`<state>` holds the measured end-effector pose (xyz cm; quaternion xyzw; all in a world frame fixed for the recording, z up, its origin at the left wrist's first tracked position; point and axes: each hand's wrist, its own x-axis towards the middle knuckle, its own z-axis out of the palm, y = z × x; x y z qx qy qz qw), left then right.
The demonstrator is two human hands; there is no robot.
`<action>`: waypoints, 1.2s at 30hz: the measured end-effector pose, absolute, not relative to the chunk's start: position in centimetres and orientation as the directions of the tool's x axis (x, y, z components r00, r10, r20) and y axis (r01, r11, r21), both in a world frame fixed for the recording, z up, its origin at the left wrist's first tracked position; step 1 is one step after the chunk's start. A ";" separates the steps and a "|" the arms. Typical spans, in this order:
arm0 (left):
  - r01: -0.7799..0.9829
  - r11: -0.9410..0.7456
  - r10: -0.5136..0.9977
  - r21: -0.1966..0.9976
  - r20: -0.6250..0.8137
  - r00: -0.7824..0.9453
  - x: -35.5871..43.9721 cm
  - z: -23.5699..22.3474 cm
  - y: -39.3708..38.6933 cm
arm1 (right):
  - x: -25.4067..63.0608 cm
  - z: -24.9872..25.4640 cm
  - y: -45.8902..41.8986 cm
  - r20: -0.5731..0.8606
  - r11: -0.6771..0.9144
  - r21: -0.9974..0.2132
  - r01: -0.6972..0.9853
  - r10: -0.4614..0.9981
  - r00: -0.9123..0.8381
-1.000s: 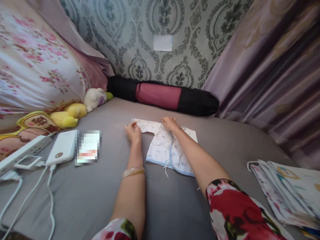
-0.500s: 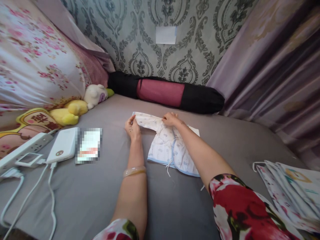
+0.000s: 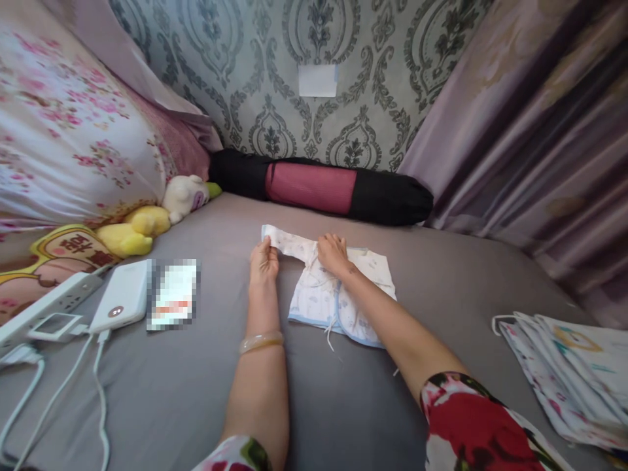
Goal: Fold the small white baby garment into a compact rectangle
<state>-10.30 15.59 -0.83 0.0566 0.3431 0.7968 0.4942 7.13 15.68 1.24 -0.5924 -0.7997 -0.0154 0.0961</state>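
Observation:
A small white baby shirt with blue edging, a faint print and thin ties lies on the grey sheet. Its left-hand sleeve stretches out toward the upper left. My left hand pinches the cuff end of that sleeve between thumb and fingers. Over the shirt's shoulder, my right hand rests with curled fingers closed on the cloth; its fingertips are partly hidden. My right forearm covers part of the shirt's right side.
On the left are a power strip, a white power bank with cables, a blurred-out card and plush toys. A black and pink rolled bag lies along the wall. Folded clothes sit at right.
My right hand has come down a little from the sleeve's top edge onto the shoulder. The sleeve lies lower, with my left hand still at the cuff. The view has shifted slightly.

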 end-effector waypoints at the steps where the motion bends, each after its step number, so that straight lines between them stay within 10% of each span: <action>1: -0.761 -0.269 0.848 0.590 -0.229 -0.477 -10.3 -0.8 15.5 | 7.1 1.2 15.1 0.151 0.303 -0.093 0.948 0.946 -0.288; 29: -0.637 -0.263 0.958 0.725 0.120 -0.259 -3.5 2.4 14.7 | 5.4 0.9 14.9 0.024 0.149 -0.187 0.971 0.989 -0.147; 36: -0.616 -0.257 0.956 0.745 0.103 -0.274 -2.1 2.2 14.9 | 10.0 2.8 14.8 -0.049 0.072 -0.714 0.696 0.987 -0.153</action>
